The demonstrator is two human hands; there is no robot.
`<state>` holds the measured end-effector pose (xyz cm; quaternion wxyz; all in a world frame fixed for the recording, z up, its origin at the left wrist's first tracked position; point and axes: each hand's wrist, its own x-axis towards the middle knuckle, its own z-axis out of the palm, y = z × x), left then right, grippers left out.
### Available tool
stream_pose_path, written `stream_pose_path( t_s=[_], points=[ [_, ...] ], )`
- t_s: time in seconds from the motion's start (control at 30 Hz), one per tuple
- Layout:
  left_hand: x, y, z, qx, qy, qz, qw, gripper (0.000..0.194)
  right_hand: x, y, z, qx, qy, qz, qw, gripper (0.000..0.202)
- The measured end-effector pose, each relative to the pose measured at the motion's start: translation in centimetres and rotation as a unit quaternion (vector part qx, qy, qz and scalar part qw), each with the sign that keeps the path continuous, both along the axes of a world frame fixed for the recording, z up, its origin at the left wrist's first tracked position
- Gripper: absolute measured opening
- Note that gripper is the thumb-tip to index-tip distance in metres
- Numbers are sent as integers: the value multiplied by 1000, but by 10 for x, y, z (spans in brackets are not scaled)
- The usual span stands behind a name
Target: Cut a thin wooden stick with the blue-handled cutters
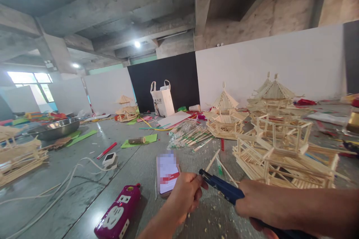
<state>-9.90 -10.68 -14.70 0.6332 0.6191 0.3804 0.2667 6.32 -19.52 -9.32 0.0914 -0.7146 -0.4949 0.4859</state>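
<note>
Two hands of mine are low in the view, meeting over the grey floor. My right hand (259,207) is clenched around the handles of a pair of dark blue pliers (224,188), a slim tool with a short black nose that points up and left toward my other hand. My left hand (186,194) is curled into a loose fist, its fingertips pinched right at the tip of the pliers; whatever sits between them is too small to make out. The tool hangs just above the floor, which is scattered here with pale wood crumbs. Just beyond my left hand lies a phone (167,173) with a white and red screen, and to its left a magenta power strip (117,214) with white cables trailing off. Just behind the pliers stands an unfinished stick-built pavilion (283,153) of pale wood. Further back sit a finished model with a peaked roof (224,117), a clear bag of sticks (189,132), a white tote bag (162,101) and a metal basin (54,129).
</note>
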Motion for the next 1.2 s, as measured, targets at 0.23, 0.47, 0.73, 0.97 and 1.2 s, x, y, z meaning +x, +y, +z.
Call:
stream_pose_path(
  t_s=[0.23, 0.47, 0.73, 0.97, 1.2],
  points=[
    [-1, 0, 6, -9, 20, 20, 1000, 34, -2, 2, -1, 2, 2, 8, 1000, 20],
    [0, -2, 8, 2, 21, 23, 1000, 34, -1, 6, -4, -26, 34, -10, 999, 23],
    [0, -3, 10, 26, 40, 21, 999, 33, 0, 2, 0, -1, 30, -3, 1000, 22],
    [1, -1, 6, 82, 122, 29, 989, 29, -6, 2, -1, 32, 3, 3, 999, 32],
    [-2, -13, -1, 310, 260, 20, 914, 25, -5, 2, -15, -57, 36, -2, 998, 35]
  ],
)
